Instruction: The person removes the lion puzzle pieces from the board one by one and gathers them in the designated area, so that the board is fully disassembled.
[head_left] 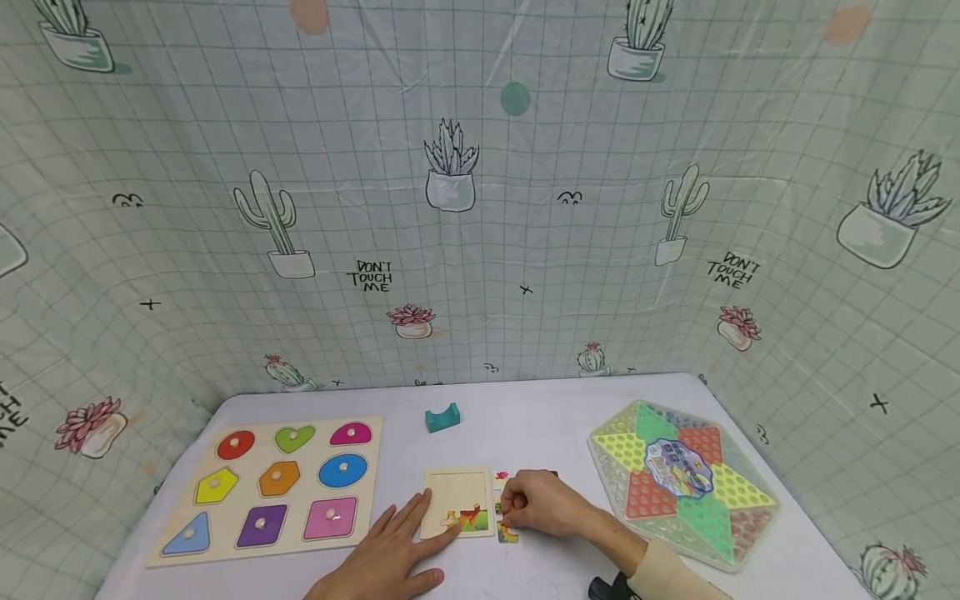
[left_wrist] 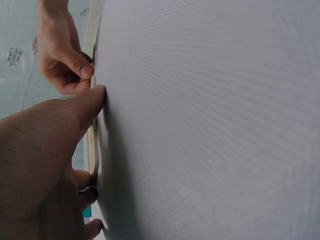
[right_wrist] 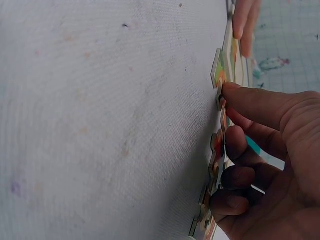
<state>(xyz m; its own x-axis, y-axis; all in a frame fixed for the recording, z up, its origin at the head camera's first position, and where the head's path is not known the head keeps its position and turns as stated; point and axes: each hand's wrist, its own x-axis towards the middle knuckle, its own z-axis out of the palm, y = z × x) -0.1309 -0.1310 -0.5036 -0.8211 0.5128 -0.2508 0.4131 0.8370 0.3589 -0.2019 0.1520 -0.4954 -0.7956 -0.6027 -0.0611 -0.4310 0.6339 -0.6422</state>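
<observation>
A small wooden jigsaw board (head_left: pixel 447 492) lies at the table's front middle, with a few picture pieces (head_left: pixel 472 519) set in its lower right part. My left hand (head_left: pixel 393 554) rests at the board's left and lower edge with fingers spread; in the left wrist view its thumb (left_wrist: pixel 92 102) touches the near edge. Just right of the board, my right hand (head_left: pixel 543 504) pinches a jigsaw piece (right_wrist: pixel 220 100) between thumb and forefinger, low over the table. More loose jigsaw pieces (right_wrist: pixel 216 147) lie under and beside that hand, which partly hides them.
A knobbed shape puzzle (head_left: pixel 292 508) lies on the left. A six-sided game board (head_left: pixel 652 492) with coloured triangles lies on the right. A teal block (head_left: pixel 442 418) stands behind the jigsaw board. A black object (head_left: pixel 611 588) shows near the right sleeve. A patterned curtain (head_left: pixel 480 250) rises behind.
</observation>
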